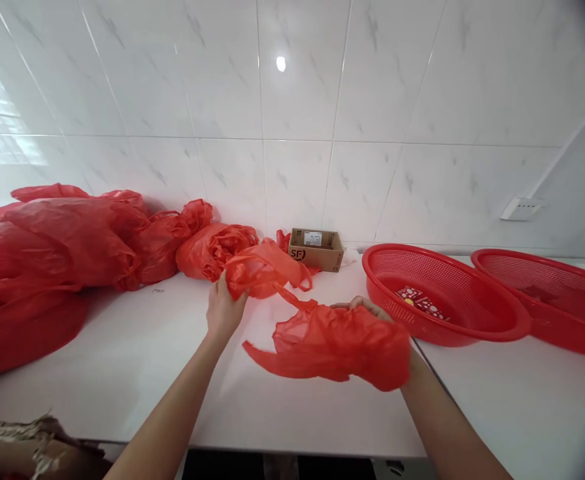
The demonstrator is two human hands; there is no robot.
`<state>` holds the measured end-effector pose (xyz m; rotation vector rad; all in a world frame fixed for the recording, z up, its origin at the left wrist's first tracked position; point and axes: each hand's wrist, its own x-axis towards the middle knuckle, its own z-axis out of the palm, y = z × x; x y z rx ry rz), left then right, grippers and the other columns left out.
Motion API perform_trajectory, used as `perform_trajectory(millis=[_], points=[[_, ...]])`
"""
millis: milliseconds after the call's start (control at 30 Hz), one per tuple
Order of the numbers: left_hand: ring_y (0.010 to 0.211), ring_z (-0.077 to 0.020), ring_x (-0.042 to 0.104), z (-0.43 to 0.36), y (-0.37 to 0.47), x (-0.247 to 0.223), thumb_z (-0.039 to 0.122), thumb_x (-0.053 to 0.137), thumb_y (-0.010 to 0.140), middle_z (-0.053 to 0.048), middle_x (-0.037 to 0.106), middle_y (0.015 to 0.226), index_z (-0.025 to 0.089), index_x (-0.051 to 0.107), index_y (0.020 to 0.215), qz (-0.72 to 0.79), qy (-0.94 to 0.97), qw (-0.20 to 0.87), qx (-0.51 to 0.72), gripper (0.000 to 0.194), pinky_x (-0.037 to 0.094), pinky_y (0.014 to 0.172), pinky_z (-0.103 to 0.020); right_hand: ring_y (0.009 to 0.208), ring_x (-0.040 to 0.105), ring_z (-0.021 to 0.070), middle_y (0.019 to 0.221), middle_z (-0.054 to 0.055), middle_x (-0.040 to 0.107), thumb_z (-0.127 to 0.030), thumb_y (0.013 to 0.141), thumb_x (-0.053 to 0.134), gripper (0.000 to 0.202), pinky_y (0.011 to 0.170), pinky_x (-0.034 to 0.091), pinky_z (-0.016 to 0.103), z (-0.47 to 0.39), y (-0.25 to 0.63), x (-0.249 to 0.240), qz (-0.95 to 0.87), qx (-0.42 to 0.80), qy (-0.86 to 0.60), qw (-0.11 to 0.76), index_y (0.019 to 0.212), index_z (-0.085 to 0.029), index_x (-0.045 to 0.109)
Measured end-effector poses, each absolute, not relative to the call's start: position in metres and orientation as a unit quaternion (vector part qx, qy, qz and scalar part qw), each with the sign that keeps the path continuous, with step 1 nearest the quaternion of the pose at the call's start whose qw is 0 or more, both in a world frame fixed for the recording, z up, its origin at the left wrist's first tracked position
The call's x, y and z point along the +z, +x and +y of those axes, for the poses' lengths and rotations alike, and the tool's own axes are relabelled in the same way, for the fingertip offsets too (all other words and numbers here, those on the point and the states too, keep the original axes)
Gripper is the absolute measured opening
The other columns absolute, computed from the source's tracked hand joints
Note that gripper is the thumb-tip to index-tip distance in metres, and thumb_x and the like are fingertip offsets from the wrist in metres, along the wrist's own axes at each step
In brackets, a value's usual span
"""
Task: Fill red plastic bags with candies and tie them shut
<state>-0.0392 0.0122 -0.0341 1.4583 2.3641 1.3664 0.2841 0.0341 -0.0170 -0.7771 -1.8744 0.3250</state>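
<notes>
My left hand grips a thin red plastic bag with its fingers closed on the film, above the middle of the white table. Another crumpled red plastic bag hangs over my right hand and wrist, its loose handles trailing leftward. Most of my right hand is behind this bag; only some bent fingers show along its top edge, so its hold is partly hidden. The two pieces of red film come close together between my hands, and I cannot tell whether they are joined.
Filled and bundled red bags lie along the left and back. A small cardboard box stands by the tiled wall. Two red plastic baskets sit at right, the nearer holding patterned cards. A torn carton is at lower left.
</notes>
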Motion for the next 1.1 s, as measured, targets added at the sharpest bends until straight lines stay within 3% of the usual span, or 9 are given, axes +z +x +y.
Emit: perform_trajectory(millis=[100,167,233,367,500,700,833,933,1100], points=[[0.146,-0.0425,0.008,0.024,-0.021,-0.024,0.047,0.067,0.076,-0.024,0.006,0.159,0.014,0.012,0.153,0.726,0.492,0.033,0.48,0.1,0.017,0.112,-0.06,0.085,0.071,0.0205,0.099,0.009,0.073,-0.03,0.092,0.045,0.015,0.068,0.057,0.034,0.037,0.283,-0.025,-0.73,0.42,-0.258,0.474,0.088,-0.022,0.056],[0.148,-0.036,-0.002,0.019,-0.008,-0.024,0.046,0.065,0.079,-0.017,-0.002,0.162,0.019,0.014,0.153,0.69,0.519,0.054,0.502,0.094,0.007,0.116,-0.056,0.102,0.067,0.0243,0.116,0.011,0.067,-0.032,0.086,0.051,0.009,0.078,0.055,0.04,0.042,0.283,-0.029,-0.661,0.558,-0.216,0.453,0.086,-0.023,0.052],[0.149,-0.0288,0.008,0.008,0.005,-0.028,0.046,0.057,0.086,-0.012,0.013,0.162,0.024,0.025,0.15,0.648,0.553,0.104,0.514,0.075,0.01,0.118,-0.049,0.111,0.062,0.0266,0.126,0.012,0.063,-0.031,0.079,0.055,0.01,0.082,0.053,0.043,0.046,0.28,-0.032,-0.632,0.601,-0.2,0.446,0.082,-0.023,0.049],[0.12,-0.0267,0.057,-0.01,0.024,-0.033,0.05,0.055,0.087,-0.009,0.064,0.127,0.025,0.058,0.127,0.562,0.609,0.312,0.465,0.047,0.044,0.102,-0.043,0.106,0.063,0.0267,0.122,0.012,0.064,-0.025,0.073,0.053,0.009,0.082,0.052,0.044,0.049,0.267,-0.032,-0.605,0.635,-0.191,0.441,0.076,-0.023,0.044],[0.086,-0.0268,0.071,-0.007,0.03,-0.029,0.049,0.068,0.078,-0.011,0.075,0.094,0.018,0.073,0.096,0.511,0.577,0.475,0.424,0.036,0.057,0.077,-0.039,0.101,0.065,0.0236,0.118,0.01,0.066,-0.019,0.073,0.051,0.01,0.081,0.052,0.04,0.06,0.252,-0.028,-0.608,0.655,-0.187,0.408,0.073,-0.022,0.042],[0.069,-0.0192,0.067,0.016,0.014,-0.034,0.056,0.057,0.083,-0.007,0.07,0.079,0.016,0.062,0.085,0.506,0.446,0.478,0.563,0.04,0.053,0.064,-0.03,0.088,0.066,0.0215,0.104,0.01,0.069,-0.024,0.076,0.053,0.011,0.082,0.05,0.043,0.096,0.257,-0.039,-0.611,0.446,-0.386,0.528,0.072,-0.021,0.043],[0.058,-0.0135,0.059,0.021,0.018,-0.049,0.052,0.063,0.08,0.001,0.062,0.067,0.018,0.055,0.078,0.524,0.397,0.437,0.614,0.035,0.047,0.056,-0.023,0.097,0.062,0.0196,0.105,0.007,0.065,-0.019,0.084,0.05,0.005,0.091,0.047,0.041,0.066,0.24,-0.035,-0.645,0.298,-0.345,0.613,0.088,-0.022,0.052],[0.057,-0.0111,0.054,0.015,0.032,-0.053,0.047,0.07,0.077,0.003,0.057,0.065,0.018,0.057,0.076,0.512,0.412,0.452,0.603,0.032,0.044,0.056,-0.021,0.104,0.059,0.0216,0.107,0.008,0.063,-0.016,0.086,0.051,0.018,0.091,0.048,0.04,0.033,0.214,-0.032,-0.776,0.155,-0.264,0.551,0.1,-0.023,0.058],[0.064,-0.0143,0.058,0.005,0.045,-0.046,0.047,0.063,0.083,-0.001,0.064,0.076,0.018,0.064,0.088,0.483,0.423,0.513,0.569,0.03,0.048,0.062,-0.025,0.128,0.043,0.0325,0.146,0.016,0.035,-0.019,0.085,0.053,0.026,0.099,0.044,0.049,0.033,0.2,-0.051,-0.83,0.072,-0.406,0.375,0.109,-0.019,0.062]])
